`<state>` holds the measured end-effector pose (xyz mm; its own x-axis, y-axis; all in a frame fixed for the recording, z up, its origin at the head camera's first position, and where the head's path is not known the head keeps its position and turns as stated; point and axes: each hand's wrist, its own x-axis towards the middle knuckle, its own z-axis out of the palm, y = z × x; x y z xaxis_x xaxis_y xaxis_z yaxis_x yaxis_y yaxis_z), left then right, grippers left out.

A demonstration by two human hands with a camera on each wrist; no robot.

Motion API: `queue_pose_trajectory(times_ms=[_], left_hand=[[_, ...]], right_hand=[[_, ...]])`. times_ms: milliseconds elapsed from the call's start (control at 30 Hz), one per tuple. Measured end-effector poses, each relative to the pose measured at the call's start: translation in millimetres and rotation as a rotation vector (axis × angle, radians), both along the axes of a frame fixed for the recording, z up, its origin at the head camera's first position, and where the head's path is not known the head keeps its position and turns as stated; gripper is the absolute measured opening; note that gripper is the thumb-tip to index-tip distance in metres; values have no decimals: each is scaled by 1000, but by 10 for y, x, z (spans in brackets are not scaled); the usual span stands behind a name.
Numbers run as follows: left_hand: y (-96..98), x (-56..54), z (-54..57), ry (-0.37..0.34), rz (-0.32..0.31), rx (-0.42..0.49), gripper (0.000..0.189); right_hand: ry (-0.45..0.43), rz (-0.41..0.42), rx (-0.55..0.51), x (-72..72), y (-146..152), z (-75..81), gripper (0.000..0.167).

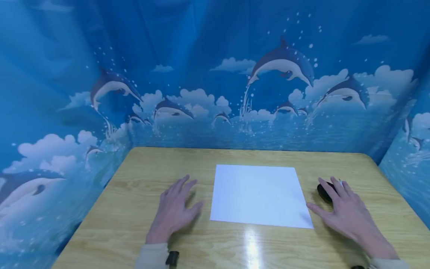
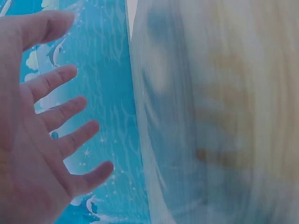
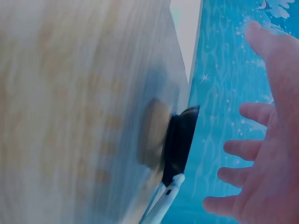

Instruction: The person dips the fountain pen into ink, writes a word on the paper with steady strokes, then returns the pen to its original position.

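A blank white sheet of paper (image 1: 258,196) lies flat on the wooden table. To its left, my left hand (image 1: 174,209) is held over the tabletop with fingers spread and nothing in it; the left wrist view shows the bare palm of this hand (image 2: 42,126). On the other side my right hand (image 1: 349,213) hovers with spread fingers, its thumb close to the sheet's right edge. Partly hidden behind its fingers is a black rounded object (image 1: 324,192), whose kind I cannot tell. In the right wrist view a pale slender object (image 3: 163,200) lies beside the black object (image 3: 180,144).
The light wooden table (image 1: 134,179) has rounded far corners. A blue curtain (image 1: 201,74) printed with dolphins and clouds hangs behind the table and along both sides. Glare shows on the tabletop in front of the paper.
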<state>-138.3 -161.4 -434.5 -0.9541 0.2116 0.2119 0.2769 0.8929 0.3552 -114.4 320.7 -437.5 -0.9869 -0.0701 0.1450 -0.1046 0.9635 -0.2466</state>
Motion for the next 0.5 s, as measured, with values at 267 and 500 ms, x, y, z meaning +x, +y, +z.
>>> queue_pose_trajectory(times_ms=[267, 500], left_hand=[[145, -63, 20, -68, -22, 47, 63], [275, -118, 5, -169, -46, 68, 61]], right_hand=[[-78, -26, -27, 41, 202, -3, 93], [-90, -47, -41, 113, 416, -30, 94]])
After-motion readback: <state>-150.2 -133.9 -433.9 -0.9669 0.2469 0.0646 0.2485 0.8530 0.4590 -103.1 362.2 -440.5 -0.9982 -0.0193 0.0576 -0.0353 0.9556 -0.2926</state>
